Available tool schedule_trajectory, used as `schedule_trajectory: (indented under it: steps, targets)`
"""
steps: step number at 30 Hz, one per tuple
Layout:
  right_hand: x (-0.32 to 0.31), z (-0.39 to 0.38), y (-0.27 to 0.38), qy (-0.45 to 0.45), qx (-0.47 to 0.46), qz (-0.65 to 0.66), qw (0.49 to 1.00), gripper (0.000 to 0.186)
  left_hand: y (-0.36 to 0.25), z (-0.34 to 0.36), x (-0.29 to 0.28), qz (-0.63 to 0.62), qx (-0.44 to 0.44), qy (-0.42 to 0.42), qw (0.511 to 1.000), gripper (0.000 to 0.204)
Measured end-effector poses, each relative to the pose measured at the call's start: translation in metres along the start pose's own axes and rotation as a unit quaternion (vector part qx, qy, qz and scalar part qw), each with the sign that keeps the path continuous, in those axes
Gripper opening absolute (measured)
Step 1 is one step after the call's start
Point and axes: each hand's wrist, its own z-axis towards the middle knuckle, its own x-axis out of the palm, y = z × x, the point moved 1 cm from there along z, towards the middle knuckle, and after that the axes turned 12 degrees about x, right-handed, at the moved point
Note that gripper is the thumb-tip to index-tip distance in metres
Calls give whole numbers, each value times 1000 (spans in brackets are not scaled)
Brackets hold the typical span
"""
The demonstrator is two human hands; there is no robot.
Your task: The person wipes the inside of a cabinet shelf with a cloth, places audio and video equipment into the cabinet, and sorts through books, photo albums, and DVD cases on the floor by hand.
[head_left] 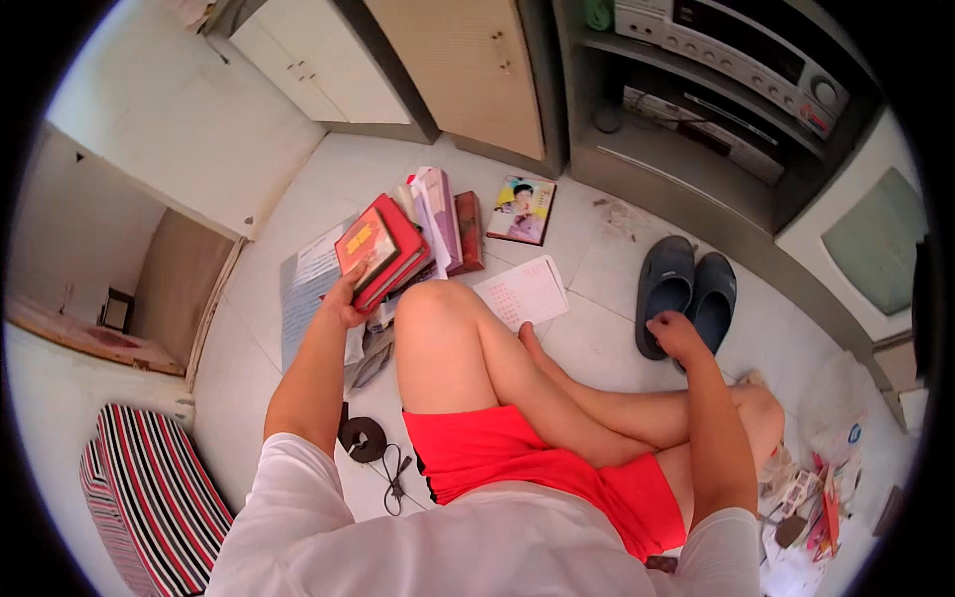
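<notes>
My left hand (pixel 346 303) grips a small stack of red books (pixel 373 249) from its near edge; the top cover carries a gold pattern. Just beyond and to the right stand a purple-and-white box-like pack or book (pixel 435 214) and a dark red box or book (pixel 468 231). Printed sheets (pixel 313 284) lie flat under and left of the stack. Over the heels of a pair of dark slippers (pixel 668 274), my right hand (pixel 676 336) is loosely closed, fingers curled, with nothing visible in it. A white calendar-like card (pixel 532 291) lies beyond my crossed legs.
A picture case (pixel 521 209) lies on the tiles before the cabinets (pixel 477 70). Audio equipment (pixel 736 50) fills the shelves at the far right. Beside my left hip are a dark roll (pixel 362 438) and a cable (pixel 396 478). Striped cushions (pixel 159 497) sit left; papers and bags (pixel 816 497) right.
</notes>
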Motion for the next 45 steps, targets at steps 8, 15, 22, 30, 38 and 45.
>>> schedule_trajectory:
  steps: [8, 15, 22, 30, 38, 45]
  targets:
    - [3, 17, -9, -11, -37, -4, 999, 40, -39, -34, 30, -43, 191, 24, 980, 32]
    - [-3, -7, 18, -3, -103, 72, 992, 44, -65, -143, 146, -40, 153, 153, 975, 38]
    - [-41, -85, 65, 195, -53, 334, 921, 58, 20, -186, 254, 71, 98, 267, 956, 47]
    - [-29, -90, 67, 284, -85, 503, 812, 58, 130, -191, 333, 94, 115, 322, 935, 43]
    - [-20, -52, 35, 201, 10, 510, 836, 46, 158, -161, 336, 350, 119, 307, 877, 56]
    - [-11, -33, 32, -3, -17, 418, 908, 53, 14, -145, 228, 223, 497, 144, 826, 22]
